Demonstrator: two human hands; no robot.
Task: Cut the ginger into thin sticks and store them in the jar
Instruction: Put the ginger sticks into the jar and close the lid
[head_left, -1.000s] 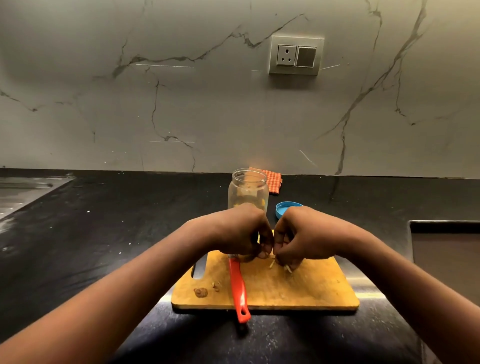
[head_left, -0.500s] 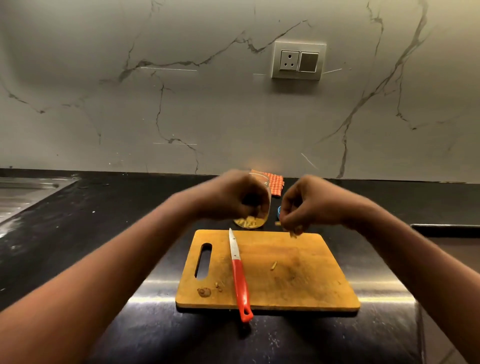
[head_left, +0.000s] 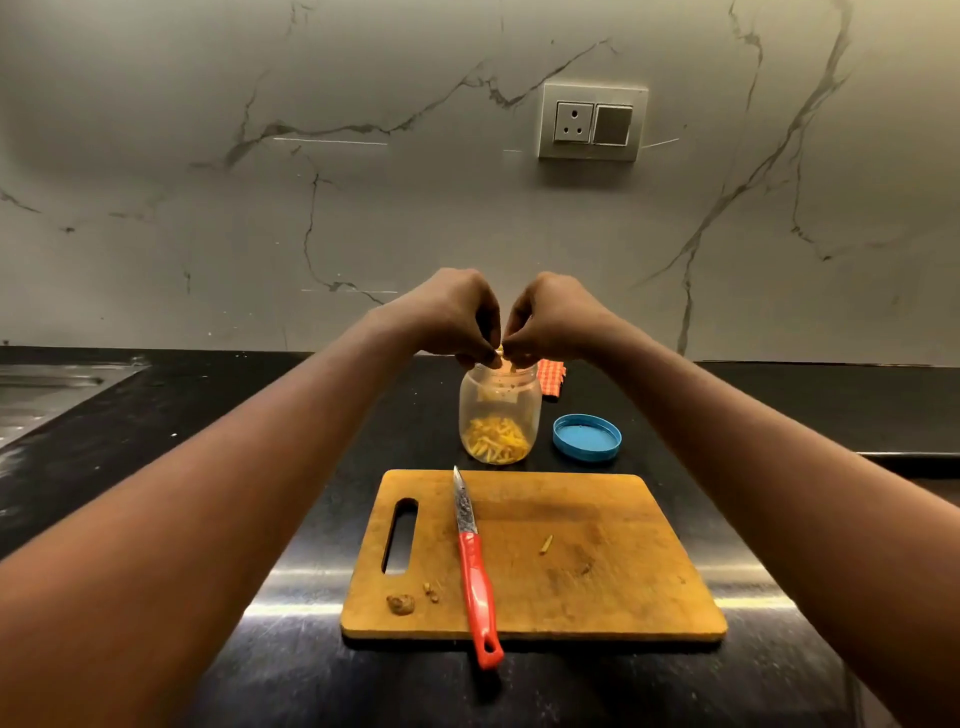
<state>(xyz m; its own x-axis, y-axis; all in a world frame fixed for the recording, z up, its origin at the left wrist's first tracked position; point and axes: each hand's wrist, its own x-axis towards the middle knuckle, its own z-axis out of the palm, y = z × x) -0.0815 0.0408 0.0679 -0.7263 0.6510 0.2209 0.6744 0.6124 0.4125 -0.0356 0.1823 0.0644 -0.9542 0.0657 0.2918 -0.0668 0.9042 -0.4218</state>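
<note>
Black counter (head_left: 130, 467) bears jar (head_left: 498, 405), wooden board (head_left: 613, 597); marble wall (head_left: 208, 234) behind.

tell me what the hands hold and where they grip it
The left hand and right hand pinch ginger sticks between fingertips above the jar; where on the sticks is hidden.

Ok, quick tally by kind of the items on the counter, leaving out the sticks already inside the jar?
Jar: 1
Blue lid: 1
Cutting board: 1
Knife: 1
Checked cloth: 1
Loose ginger stick on the board: 1
Ginger offcuts on the board: 2
Total: 8
</note>
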